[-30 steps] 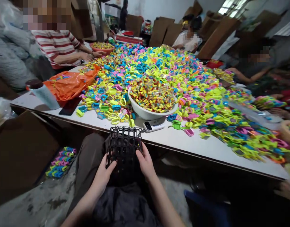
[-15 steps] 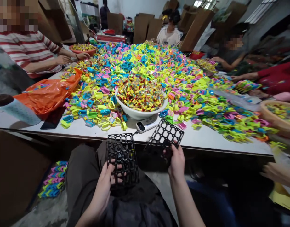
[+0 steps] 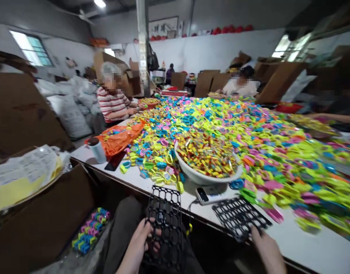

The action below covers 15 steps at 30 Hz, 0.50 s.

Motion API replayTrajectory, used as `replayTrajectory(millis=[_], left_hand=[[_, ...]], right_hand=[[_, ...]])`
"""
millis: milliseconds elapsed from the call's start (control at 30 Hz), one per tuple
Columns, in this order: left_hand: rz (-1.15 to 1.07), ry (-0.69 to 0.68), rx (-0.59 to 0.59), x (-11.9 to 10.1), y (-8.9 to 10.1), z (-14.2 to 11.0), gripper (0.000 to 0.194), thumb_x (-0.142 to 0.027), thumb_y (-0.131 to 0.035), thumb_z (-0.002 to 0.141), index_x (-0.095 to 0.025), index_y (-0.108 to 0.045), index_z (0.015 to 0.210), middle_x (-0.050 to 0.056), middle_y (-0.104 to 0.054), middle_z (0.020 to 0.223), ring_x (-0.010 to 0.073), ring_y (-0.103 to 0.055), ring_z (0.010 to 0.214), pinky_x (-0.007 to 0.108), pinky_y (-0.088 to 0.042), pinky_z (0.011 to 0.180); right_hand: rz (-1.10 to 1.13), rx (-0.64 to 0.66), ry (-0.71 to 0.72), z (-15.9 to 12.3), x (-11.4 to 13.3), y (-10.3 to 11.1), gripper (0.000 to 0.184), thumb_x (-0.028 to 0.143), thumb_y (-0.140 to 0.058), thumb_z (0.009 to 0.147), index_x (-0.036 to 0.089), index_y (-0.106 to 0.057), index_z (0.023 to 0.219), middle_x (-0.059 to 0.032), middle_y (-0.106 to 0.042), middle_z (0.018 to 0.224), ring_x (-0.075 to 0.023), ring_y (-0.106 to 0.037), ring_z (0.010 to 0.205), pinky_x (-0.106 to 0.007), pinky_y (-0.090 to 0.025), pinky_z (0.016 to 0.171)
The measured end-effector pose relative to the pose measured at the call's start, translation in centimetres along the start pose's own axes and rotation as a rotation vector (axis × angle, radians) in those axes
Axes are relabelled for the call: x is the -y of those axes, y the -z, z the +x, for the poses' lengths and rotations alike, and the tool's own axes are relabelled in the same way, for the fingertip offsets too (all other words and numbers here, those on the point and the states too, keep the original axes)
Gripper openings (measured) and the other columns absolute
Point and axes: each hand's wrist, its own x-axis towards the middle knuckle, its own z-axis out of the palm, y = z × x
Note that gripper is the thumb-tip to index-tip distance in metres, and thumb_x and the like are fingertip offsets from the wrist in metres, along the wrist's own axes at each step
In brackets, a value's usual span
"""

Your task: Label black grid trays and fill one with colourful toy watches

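My left hand (image 3: 140, 241) is closed on a black plastic grid tray (image 3: 165, 205), its fingers showing through the openings. That tray is tilted up over my lap, beside the table edge. My right hand (image 3: 267, 249), a little blurred, has its fingers at the near right corner of a second black grid tray (image 3: 239, 217), which lies at the table's front edge. Just behind it are a white power bank (image 3: 217, 196) with a cable and a white bowl (image 3: 193, 176) heaped with small yellow-and-red pieces in clear wrapping.
Bright plastic toy watches (image 3: 266, 148) cover much of the white table (image 3: 320, 253). At left are an orange bag (image 3: 120, 140), a dark phone (image 3: 114, 161) and a cup (image 3: 97, 151). A carton (image 3: 49, 213) stands at lower left. People sit around the table.
My view has swung left and up. The right-hand tray has gone from being held up at the edge to lying on the table. My left hand still holds its tray.
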Motion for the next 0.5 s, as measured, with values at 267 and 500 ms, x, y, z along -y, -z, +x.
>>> replayTrajectory(millis=[267,500], left_hand=[[0.048,-0.124,-0.019,-0.9,1.4,0.3,0.064,-0.067,-0.055,0.066,-0.018,-0.046,0.106,0.004,-0.064,0.083,0.0129,-0.058,0.061,0.024,-0.045,0.058],[0.554,-0.275,0.119,-8.8,2.4,0.6,0.063,-0.065,-0.049,0.072,-0.018,-0.054,0.114,0.009,-0.059,0.113,0.0249,-0.056,0.102,0.035,-0.045,0.086]], right_hand=[[0.366,0.560,0.400,-13.2,8.4,-3.0,0.057,0.053,-0.064,0.056,0.019,-0.065,0.102,-0.0117,-0.063,0.110,-0.0287,-0.052,0.112,-0.040,-0.036,0.101],[0.917,0.820,0.201,-24.1,12.4,-10.7,0.080,0.049,-0.067,0.066,0.017,-0.034,0.131,-0.0116,-0.061,0.109,-0.0191,-0.062,0.086,-0.029,-0.052,0.070]])
